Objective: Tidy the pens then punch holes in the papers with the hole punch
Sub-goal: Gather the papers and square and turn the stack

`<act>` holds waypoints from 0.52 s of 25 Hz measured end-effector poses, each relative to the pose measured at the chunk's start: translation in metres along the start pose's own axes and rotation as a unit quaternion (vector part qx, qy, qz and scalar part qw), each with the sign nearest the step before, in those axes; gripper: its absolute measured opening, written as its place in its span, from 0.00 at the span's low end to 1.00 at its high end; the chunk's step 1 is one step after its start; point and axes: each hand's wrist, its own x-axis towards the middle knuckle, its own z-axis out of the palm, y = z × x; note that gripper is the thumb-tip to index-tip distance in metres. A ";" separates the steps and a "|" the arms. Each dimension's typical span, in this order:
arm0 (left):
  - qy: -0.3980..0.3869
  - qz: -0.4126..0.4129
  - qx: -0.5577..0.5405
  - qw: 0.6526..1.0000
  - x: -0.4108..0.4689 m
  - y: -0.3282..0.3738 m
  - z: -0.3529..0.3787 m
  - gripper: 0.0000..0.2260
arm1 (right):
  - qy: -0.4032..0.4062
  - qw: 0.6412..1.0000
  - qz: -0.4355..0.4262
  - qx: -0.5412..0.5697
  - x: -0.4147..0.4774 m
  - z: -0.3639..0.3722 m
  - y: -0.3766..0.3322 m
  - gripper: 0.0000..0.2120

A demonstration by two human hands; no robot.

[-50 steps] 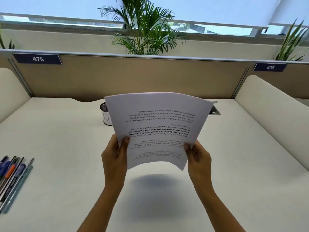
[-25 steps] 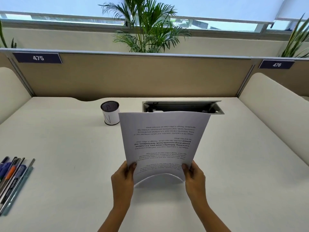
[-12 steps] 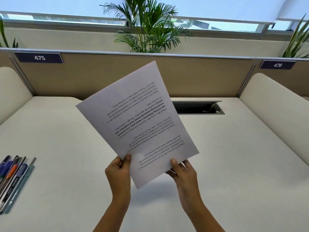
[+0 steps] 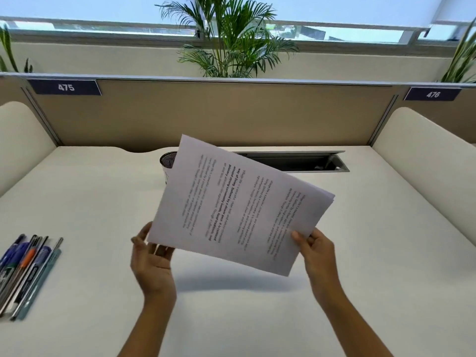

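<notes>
White papers (image 4: 239, 202), small printed stack, held tilted in air above cream desk (image 4: 360, 253), well clear of surface. Right hand (image 4: 315, 249) pinches near right corner, thumb on top. Left hand (image 4: 152, 258) spread wide under left corner, fingers loose (contact with sheet hard to judge). Pens (image 4: 25, 269) lined up at desk's left edge. Mesh cup (image 4: 168, 161) half hidden behind stack.
</notes>
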 end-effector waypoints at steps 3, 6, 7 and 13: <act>-0.085 0.008 0.152 0.985 0.014 0.016 -0.016 0.13 | -0.008 0.996 -0.030 -0.086 0.007 -0.021 0.000 0.09; -0.159 0.061 0.379 0.910 0.017 0.017 -0.011 0.09 | -0.013 0.988 -0.062 -0.143 0.010 -0.025 0.002 0.08; -0.164 0.084 0.424 0.887 0.016 0.014 -0.006 0.06 | -0.008 0.986 -0.070 -0.153 0.010 -0.025 0.002 0.07; -0.080 0.167 0.424 0.887 0.001 0.000 0.022 0.06 | 0.076 0.978 -0.111 -0.157 0.008 -0.013 0.001 0.03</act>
